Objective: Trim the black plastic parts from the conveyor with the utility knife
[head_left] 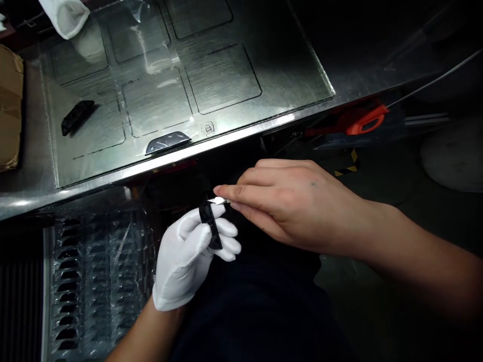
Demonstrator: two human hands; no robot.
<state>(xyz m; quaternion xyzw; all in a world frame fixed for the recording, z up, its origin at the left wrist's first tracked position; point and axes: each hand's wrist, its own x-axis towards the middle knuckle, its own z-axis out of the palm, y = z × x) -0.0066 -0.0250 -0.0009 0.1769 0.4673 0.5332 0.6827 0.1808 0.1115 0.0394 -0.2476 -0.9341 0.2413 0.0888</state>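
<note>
Fingers curled, left hand (184,261) gripped a black part (213,229); right hand (290,201), knuckles up, pinched something white (219,200) near the table (211,145).

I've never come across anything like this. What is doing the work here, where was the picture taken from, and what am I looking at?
There is no machine arm here, just a person's two hands. The one picture comes from a camera worn on the person's head, looking forward and down. The left hand wears a white glove and holds a small black part. The bare right hand pinches a small white item at the part's upper end; I can't tell what it is. Ahead is a metal bench with a clear sheet on it, bearing a dark piece and a glossy dark piece.
</note>
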